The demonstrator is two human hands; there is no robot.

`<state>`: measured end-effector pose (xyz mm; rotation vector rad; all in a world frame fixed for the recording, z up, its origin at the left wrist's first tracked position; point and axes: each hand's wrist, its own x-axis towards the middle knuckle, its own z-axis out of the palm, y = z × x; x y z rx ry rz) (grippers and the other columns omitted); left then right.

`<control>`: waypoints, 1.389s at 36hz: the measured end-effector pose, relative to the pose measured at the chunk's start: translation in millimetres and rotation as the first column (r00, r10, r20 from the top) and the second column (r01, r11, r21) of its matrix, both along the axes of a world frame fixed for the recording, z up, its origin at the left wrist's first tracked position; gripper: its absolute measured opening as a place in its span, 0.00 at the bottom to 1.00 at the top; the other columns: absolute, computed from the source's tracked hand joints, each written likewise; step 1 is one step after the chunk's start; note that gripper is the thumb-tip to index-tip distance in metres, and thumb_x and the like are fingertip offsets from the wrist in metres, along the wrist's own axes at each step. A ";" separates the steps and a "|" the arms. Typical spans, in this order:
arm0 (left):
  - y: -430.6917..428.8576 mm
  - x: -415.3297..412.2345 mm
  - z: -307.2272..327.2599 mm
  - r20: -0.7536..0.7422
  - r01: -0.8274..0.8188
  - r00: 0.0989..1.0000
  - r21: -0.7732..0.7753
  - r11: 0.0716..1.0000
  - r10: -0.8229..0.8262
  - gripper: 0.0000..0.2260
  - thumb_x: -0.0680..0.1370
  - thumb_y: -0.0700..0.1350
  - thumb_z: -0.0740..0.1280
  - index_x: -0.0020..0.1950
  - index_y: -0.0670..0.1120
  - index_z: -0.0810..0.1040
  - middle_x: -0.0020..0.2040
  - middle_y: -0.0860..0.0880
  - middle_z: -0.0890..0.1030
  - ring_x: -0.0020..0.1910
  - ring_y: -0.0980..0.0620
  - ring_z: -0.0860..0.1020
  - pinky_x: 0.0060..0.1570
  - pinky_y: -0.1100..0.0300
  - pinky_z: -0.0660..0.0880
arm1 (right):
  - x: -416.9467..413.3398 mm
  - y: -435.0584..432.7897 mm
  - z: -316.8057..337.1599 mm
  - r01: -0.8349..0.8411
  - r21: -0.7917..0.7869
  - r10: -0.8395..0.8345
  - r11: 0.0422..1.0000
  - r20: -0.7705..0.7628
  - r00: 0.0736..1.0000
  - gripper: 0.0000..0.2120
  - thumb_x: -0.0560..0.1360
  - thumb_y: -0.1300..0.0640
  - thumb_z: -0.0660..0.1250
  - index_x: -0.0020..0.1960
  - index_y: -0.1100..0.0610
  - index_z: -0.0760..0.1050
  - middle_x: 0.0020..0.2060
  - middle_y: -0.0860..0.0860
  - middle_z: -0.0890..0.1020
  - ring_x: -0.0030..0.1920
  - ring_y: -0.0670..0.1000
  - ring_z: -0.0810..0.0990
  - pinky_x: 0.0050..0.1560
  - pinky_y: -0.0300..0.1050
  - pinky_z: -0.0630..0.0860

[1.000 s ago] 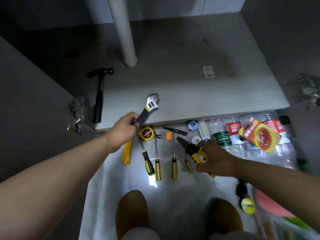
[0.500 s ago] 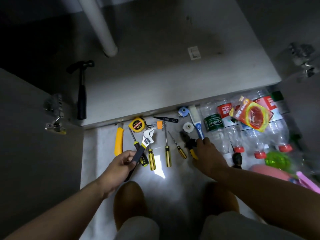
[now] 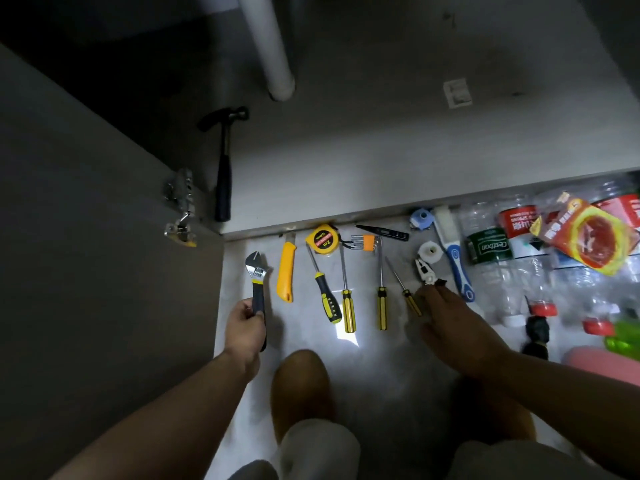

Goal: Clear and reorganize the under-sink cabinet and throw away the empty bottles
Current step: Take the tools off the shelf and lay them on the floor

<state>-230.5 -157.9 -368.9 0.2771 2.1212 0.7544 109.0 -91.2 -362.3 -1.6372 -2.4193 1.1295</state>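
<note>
My left hand (image 3: 244, 327) grips the black and yellow handle of an adjustable wrench (image 3: 257, 271), which lies at the left end of a row of tools on the pale floor. My right hand (image 3: 450, 323) is curled over the handles of the pliers (image 3: 425, 271), and only their jaws show past my fingers. Several clear empty bottles (image 3: 491, 251) lie on the floor at the right, with a red and yellow packet (image 3: 588, 233) on top of them. A black hammer (image 3: 224, 168) lies on the cabinet floor (image 3: 381, 150) at its left.
Between my hands lie a yellow utility knife (image 3: 286, 271), a tape measure (image 3: 322, 239) and several screwdrivers (image 3: 347, 306). A white drain pipe (image 3: 270, 46) stands in the cabinet. The open cabinet door (image 3: 86, 237) is at my left. My knees are below.
My left hand brought the wrench down from the cabinet edge to the floor, left of the yellow knife. My right hand stayed on the pliers and shifted them slightly.
</note>
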 end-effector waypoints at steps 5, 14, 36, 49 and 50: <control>3.2 -5.1 -6.0 -0.030 -0.035 0.999 -0.003 0.999 0.035 0.13 0.82 0.33 0.55 0.48 0.46 0.74 0.37 0.44 0.71 0.32 0.48 0.66 0.31 0.58 0.61 | -3.6 3.6 3.6 -0.041 -0.020 0.041 0.999 -0.026 0.999 0.16 0.74 0.60 0.67 0.60 0.51 0.68 0.52 0.47 0.73 0.51 0.48 0.73 0.47 0.40 0.70; -4.4 17.6 12.3 -0.006 0.331 0.943 0.116 0.936 -0.333 0.10 0.82 0.34 0.60 0.54 0.45 0.78 0.45 0.48 0.78 0.44 0.52 0.73 0.41 0.60 0.69 | 0.7 7.0 11.9 0.030 -0.086 -0.037 0.996 -0.079 0.996 0.11 0.76 0.58 0.66 0.54 0.48 0.68 0.41 0.46 0.76 0.40 0.45 0.76 0.36 0.39 0.69; 53.4 60.5 20.1 -0.019 0.718 0.685 0.184 0.671 -0.728 0.13 0.81 0.30 0.60 0.57 0.40 0.83 0.51 0.44 0.83 0.51 0.50 0.80 0.55 0.61 0.75 | 22.9 -5.5 1.6 0.328 -0.613 -0.403 0.719 0.016 0.915 0.05 0.80 0.59 0.65 0.49 0.56 0.80 0.46 0.55 0.83 0.40 0.52 0.83 0.38 0.43 0.79; 93.9 30.3 48.2 -0.412 0.668 0.729 0.253 0.700 -0.547 0.12 0.80 0.34 0.61 0.53 0.48 0.80 0.53 0.47 0.80 0.48 0.54 0.78 0.49 0.62 0.74 | 13.6 -7.9 11.4 0.151 -0.382 -0.060 0.912 0.240 0.969 0.11 0.79 0.52 0.65 0.61 0.46 0.71 0.55 0.47 0.77 0.53 0.46 0.78 0.56 0.47 0.79; 101.8 26.5 54.5 -0.470 0.675 0.711 0.245 0.696 -0.523 0.12 0.80 0.33 0.61 0.53 0.48 0.80 0.54 0.46 0.78 0.49 0.54 0.78 0.51 0.63 0.74 | 14.1 -7.1 13.3 0.133 -0.372 -0.044 0.919 0.238 0.970 0.12 0.79 0.52 0.65 0.62 0.47 0.71 0.56 0.47 0.76 0.54 0.47 0.78 0.57 0.47 0.79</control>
